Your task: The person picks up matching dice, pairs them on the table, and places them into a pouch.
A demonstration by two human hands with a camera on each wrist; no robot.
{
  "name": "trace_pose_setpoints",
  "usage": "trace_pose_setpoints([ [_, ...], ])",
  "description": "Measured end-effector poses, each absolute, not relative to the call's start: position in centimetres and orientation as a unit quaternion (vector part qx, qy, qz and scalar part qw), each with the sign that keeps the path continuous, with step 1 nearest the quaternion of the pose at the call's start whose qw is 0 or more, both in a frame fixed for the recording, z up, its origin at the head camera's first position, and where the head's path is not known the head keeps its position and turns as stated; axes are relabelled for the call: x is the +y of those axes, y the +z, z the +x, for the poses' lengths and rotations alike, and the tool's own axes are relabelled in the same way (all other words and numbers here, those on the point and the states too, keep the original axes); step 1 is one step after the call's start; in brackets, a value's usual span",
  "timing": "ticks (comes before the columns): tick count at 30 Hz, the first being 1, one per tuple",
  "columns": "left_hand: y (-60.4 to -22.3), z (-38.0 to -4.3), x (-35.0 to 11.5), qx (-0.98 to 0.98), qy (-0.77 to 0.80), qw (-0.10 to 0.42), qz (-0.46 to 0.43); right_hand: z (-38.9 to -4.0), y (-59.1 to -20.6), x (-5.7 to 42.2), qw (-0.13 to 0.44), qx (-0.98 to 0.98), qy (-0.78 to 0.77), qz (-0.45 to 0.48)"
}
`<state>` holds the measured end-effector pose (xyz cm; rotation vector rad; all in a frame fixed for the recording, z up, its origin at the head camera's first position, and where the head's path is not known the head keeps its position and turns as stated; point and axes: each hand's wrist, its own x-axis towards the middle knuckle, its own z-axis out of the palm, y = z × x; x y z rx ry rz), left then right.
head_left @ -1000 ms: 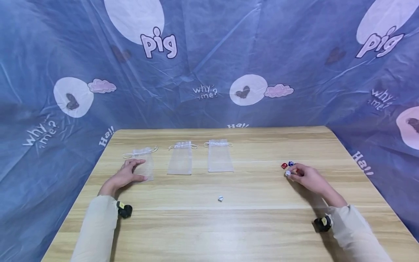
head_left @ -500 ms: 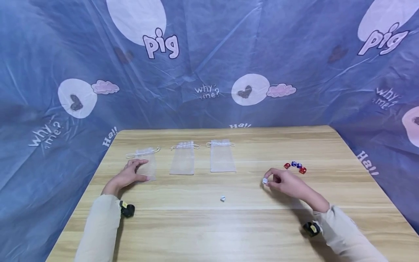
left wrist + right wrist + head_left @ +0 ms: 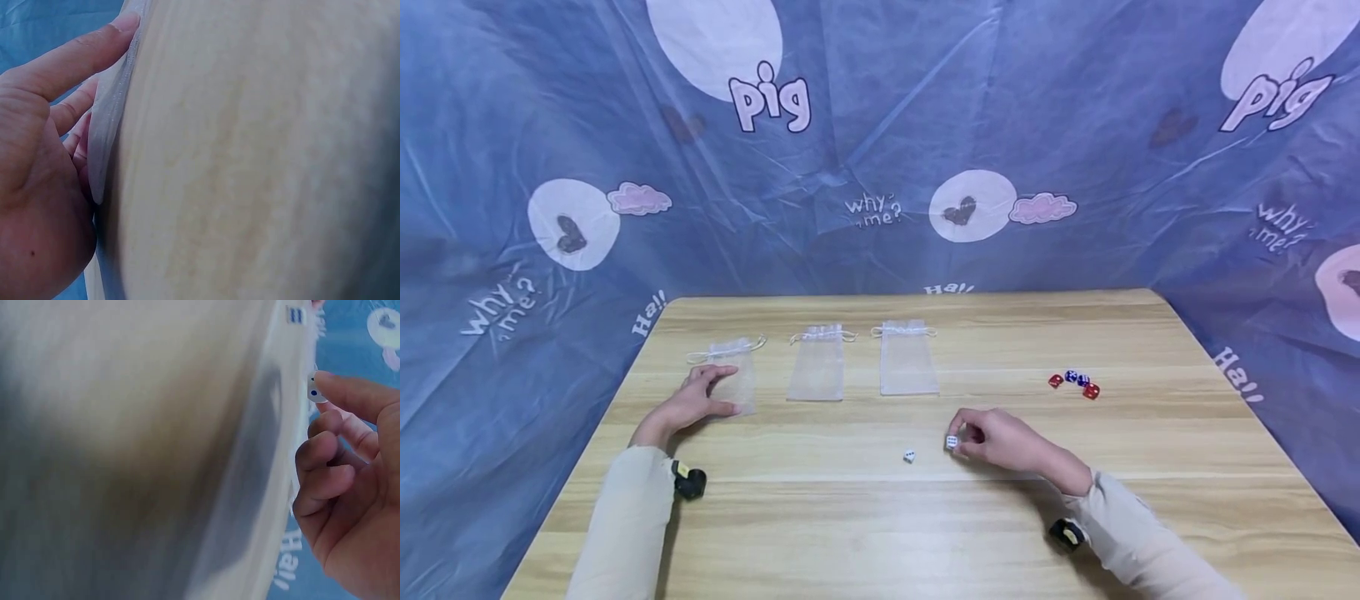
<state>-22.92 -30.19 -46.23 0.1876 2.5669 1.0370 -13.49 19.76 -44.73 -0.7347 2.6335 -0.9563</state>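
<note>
Thumb and index finger of my right hand (image 3: 1000,440) pinch a white die (image 3: 952,442) with dark pips, above the middle of the table. The right wrist view shows the same die (image 3: 315,392) at the fingertips, the other fingers curled in. Just left of it a second white die (image 3: 910,457) lies on the wood. At the left, my left hand (image 3: 691,402) rests on a sheer white drawstring bag (image 3: 741,383), thumb and fingers spread apart. In the left wrist view the thumb touches the edge of the bag (image 3: 112,119), which bulges up a little.
Two more sheer drawstring bags, a middle one (image 3: 816,371) and a right one (image 3: 908,367), lie flat on the wooden table (image 3: 850,542). At the right sit two red dice (image 3: 1092,391) and two blue dice (image 3: 1071,377). A blue printed cloth (image 3: 865,125) hangs behind.
My right hand has carried the white die left and nearer, away from the red and blue dice, to beside the other white die. My left hand has stayed on the bag.
</note>
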Motion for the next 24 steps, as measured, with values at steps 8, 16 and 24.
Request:
trace_pose_setpoints([
  [8,-46.4,-22.8,-30.4,0.914,0.359,0.178,0.069,-13.3,-45.4,17.4,0.124,0.900,-0.315,-0.274],
  [16,-46.3,-22.9,-30.3,0.913,0.361,0.178,0.066,-13.5,-45.5,16.6,0.105,0.910,-0.277,-0.290],
  [24,-46.3,-23.1,-30.3,0.911,0.364,0.184,0.063,-13.5,-45.7,16.5,0.090,0.916,-0.257,-0.295],
])
